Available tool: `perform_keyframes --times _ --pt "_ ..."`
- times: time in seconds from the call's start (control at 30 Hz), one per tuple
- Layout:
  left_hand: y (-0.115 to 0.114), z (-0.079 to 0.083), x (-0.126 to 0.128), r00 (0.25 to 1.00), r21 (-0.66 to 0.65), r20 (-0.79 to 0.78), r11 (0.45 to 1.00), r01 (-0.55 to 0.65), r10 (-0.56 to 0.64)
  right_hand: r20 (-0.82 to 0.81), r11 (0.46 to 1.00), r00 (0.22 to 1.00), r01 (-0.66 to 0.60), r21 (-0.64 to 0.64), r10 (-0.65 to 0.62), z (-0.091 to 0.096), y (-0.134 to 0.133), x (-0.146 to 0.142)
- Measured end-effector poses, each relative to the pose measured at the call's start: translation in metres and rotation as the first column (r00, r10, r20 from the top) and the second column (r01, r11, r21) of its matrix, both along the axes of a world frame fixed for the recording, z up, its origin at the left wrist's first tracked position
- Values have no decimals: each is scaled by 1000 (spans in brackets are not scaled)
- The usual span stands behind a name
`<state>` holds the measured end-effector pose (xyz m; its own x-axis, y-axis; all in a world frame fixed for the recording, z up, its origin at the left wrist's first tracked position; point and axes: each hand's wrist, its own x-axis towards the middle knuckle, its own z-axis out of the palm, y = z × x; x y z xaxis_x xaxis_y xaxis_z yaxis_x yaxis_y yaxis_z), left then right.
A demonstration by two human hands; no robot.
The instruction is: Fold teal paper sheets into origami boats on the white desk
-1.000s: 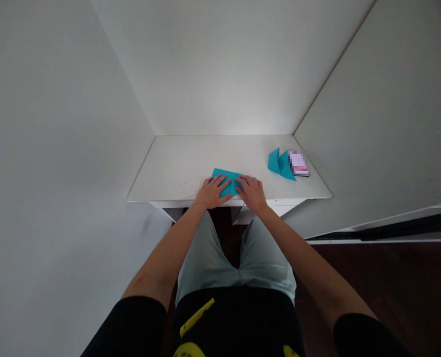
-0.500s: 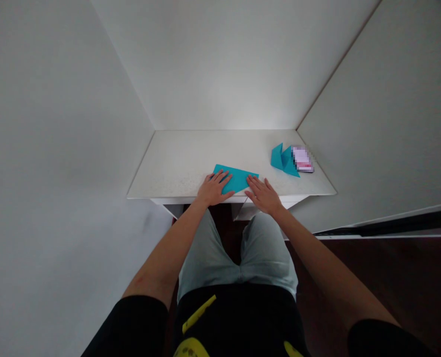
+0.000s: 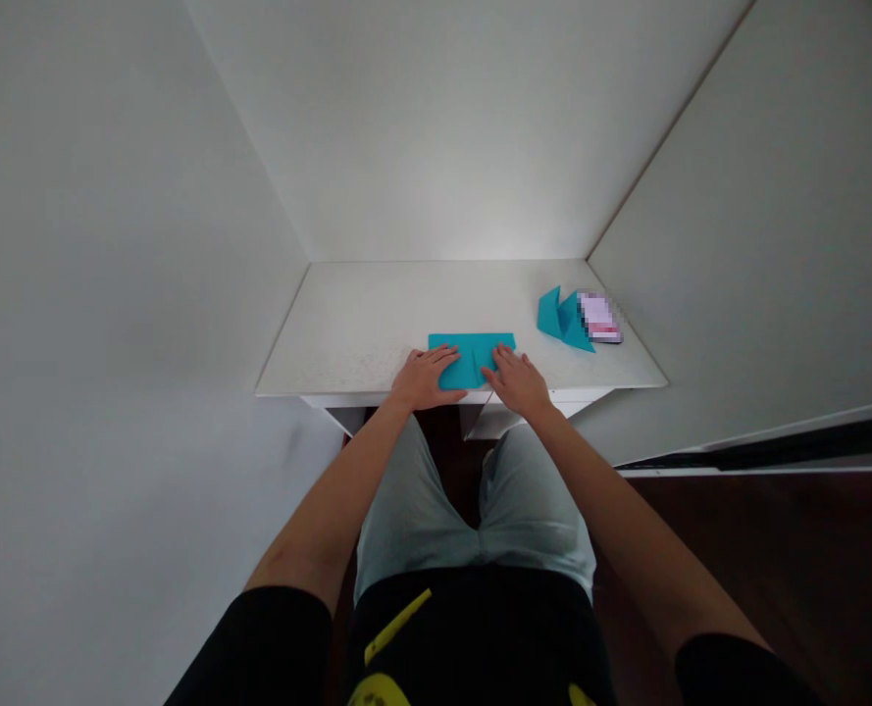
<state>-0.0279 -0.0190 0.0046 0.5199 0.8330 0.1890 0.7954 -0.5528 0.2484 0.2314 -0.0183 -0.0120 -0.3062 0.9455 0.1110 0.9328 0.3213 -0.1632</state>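
A folded sheet of teal paper (image 3: pixel 474 353) lies flat near the front edge of a small white table (image 3: pixel 362 324). My left hand (image 3: pixel 425 377) rests on the paper's left part with fingers stretched flat. On the right part my right hand (image 3: pixel 518 380) lies flat too, fingers spread. Both hands press the paper down and hold nothing. A crease runs down the middle of the paper between them.
A second folded teal paper shape (image 3: pixel 562 317) sits at the table's right side beside a blurred small flat object (image 3: pixel 598 318). White walls close in on the left, back and right. Dark wood floor lies below, and my knees are under the table's front edge.
The teal paper has turned square to the table edge and shows more of its width. My right hand slid off to the right and then came back onto the paper.
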Motion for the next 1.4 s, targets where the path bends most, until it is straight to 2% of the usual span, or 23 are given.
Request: perform_keyframes --times 0.2,0.3,0.53,0.73,0.87,0.97,1.13,1.4 --pt "-1 1 -6 992 -13 64 994 106 -105 32 998 999 16 -54 -14 2 17 16" --pt "-1 2 -9 992 -48 90 994 96 -91 13 1000 1000 12 -23 -12 -2 15 16" --pt "5 -1 -3 965 -78 253 996 -45 64 -15 998 1000 14 59 -13 -9 7 14" --pt "7 -1 37 956 -35 119 963 -266 268 -6 997 1000 8 81 -8 -10 8 15" --pt "-1 1 64 929 24 56 930 -367 365 10 997 1000 1 81 -1 -11 9 17" --pt "-6 5 71 910 80 60 906 -415 411 12 996 1000 14 84 -15 -11 10 16" --pt "-11 8 70 948 66 26 946 -318 317 -12 997 1000 27 72 -26 -9 9 14" --pt "-17 -4 70 967 19 28 967 -254 254 -46 997 998 53 46 -51 -1 8 10"
